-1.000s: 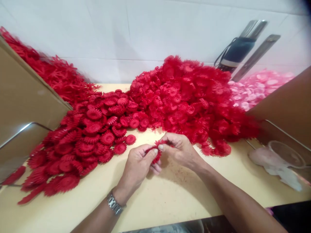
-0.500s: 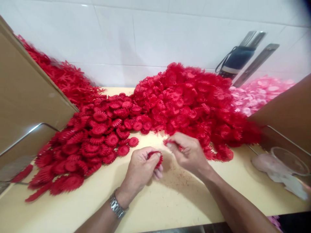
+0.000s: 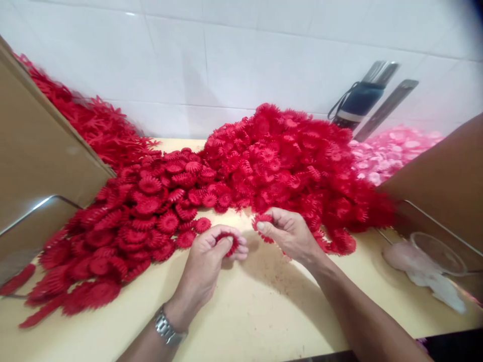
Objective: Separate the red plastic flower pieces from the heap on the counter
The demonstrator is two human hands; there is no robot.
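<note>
Head view: your left hand [image 3: 209,259] pinches one red flower [image 3: 227,243], your right hand [image 3: 290,234] another [image 3: 261,222]; align centres squarely before pressing.

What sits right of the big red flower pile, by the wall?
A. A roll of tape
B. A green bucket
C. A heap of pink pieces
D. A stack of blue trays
C: a heap of pink pieces lies against the wall just beyond the right edge of the big red flower pile.
</note>
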